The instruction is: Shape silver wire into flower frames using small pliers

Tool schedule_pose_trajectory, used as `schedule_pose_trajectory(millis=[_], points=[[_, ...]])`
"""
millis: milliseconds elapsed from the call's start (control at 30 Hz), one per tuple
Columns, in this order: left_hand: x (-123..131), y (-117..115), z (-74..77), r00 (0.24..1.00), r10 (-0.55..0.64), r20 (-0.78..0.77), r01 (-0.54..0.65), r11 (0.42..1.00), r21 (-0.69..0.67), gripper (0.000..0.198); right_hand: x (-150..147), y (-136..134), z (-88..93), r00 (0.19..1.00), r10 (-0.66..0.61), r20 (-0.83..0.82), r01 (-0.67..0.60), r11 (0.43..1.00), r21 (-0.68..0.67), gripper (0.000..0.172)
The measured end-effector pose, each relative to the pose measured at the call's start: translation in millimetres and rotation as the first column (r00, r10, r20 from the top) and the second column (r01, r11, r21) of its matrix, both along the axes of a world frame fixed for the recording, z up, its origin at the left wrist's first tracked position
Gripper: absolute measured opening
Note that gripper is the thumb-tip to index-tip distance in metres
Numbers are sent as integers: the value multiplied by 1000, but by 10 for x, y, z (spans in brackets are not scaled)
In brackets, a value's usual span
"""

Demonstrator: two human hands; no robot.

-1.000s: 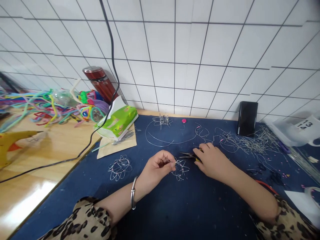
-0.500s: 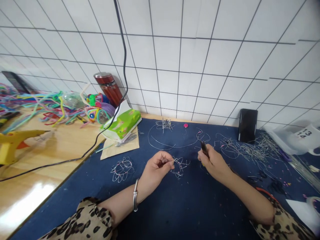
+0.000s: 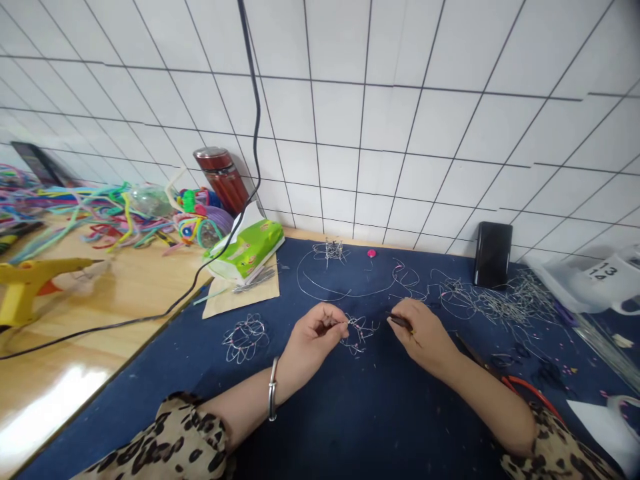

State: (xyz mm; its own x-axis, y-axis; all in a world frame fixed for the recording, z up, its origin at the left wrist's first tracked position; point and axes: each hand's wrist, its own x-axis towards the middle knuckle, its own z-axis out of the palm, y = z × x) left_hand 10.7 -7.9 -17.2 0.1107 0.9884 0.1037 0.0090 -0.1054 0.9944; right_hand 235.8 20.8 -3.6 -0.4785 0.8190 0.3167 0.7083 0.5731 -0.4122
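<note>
Pinched between the thumb and fingers of my left hand [image 3: 320,330] is a bent wire flower [image 3: 358,333], its loops dotted with small pink bits. To the right, my right hand [image 3: 420,333] is closed around a dark-tipped tool, which looks like pliers [image 3: 400,322]; the palm hides most of it. The tip points left toward the wire flower, a short gap apart from it. Left of my left hand, a second wire flower [image 3: 246,339] lies on the dark blue mat [image 3: 350,420].
Behind lie a small wire coil [image 3: 334,251], a pink piece [image 3: 371,253] and long loose wire. A wire heap [image 3: 520,300] and a black phone [image 3: 493,255] are at right. Tissue pack [image 3: 247,250], red flask [image 3: 223,180], glue gun [image 3: 35,283] and cable [image 3: 200,267] are at left.
My right hand has turned the tool's tip from pointing up to pointing left, toward the wire flower. My left hand keeps its pinch in nearly the same place.
</note>
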Motion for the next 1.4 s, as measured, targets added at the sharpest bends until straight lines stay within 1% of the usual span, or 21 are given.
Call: schedule_pose_trajectory(millis=[67,167,267,333,433,533,567,633,700,800,900,1100,1400], points=[[-1,-5,5,1000,-24,-2,24,1000,7,4,27,24,-12,996,-23,90,21,999,25,5],[-5,-11,7,997,-74,36,73,997,23,5,41,50,-50,961,-57,271,37,996,82,3],[-13,-10,-4,988,-116,102,113,993,32,6,29,50,-64,932,-63,356,16,991,133,3],[-17,-5,-19,983,-136,126,133,991,33,7,28,48,-59,927,-62,370,8,990,144,3],[-17,4,-43,979,-136,153,132,991,34,6,66,82,-56,932,-89,352,42,989,139,2],[-12,6,-57,976,-125,180,121,992,32,7,129,140,-61,957,-81,279,67,996,60,11],[-11,5,-59,974,-131,184,127,991,32,8,140,150,-61,960,-80,267,70,996,47,11],[-9,0,-59,971,-153,184,150,988,32,8,135,139,-52,956,-64,287,49,997,60,7],[-9,-5,-57,969,-171,176,169,985,28,7,95,92,-35,942,-29,334,2,997,81,2],[-10,-10,-52,970,-182,163,180,983,25,6,16,9,-13,928,10,373,-45,996,83,4],[-12,-10,-49,971,-184,150,182,983,28,5,-22,-23,-13,924,11,381,-47,995,84,4],[-12,-3,-54,969,-199,148,198,980,19,6,2,17,-59,920,4,393,-46,994,96,5],[-4,-16,-36,971,-197,135,199,980,-4,6,-3,15,-116,911,-4,413,-68,985,160,3]])
